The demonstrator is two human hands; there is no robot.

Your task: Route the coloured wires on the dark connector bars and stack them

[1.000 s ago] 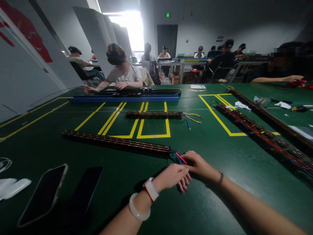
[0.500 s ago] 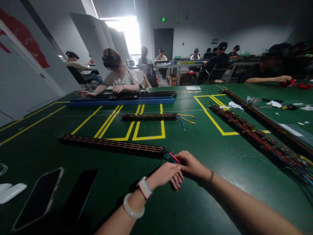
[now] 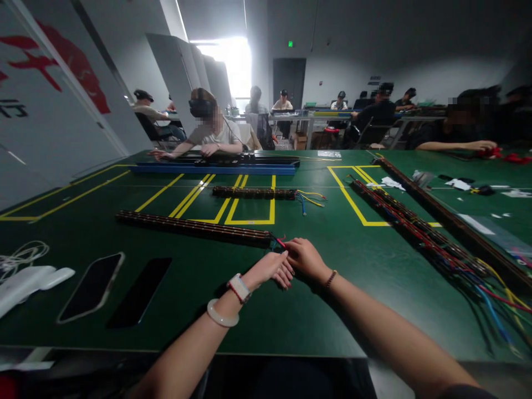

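Wires (image 3: 281, 243) lie just beside the right hand (image 3: 305, 257).

Beyond the hands, past the green desk (image 3: 324, 327), a bright window (image 3: 230, 61) lit grey walls (image 3: 374, 39); a dark door (image 3: 288, 83) stood right of it.

Your table (image 3: 266, 330) looked smooth, its green surface carrying a soft sheen right of lower center. At lower left, the pale-edged phone (image 3: 92, 288) and dark phone (image 3: 140, 292) had smooth, glossy faces. Your bangle (image 3: 223, 321) looked smooth and polished, your watch band (image 3: 240, 288) matt and woven. The long bundle (image 3: 191, 226) left of center was ridged.
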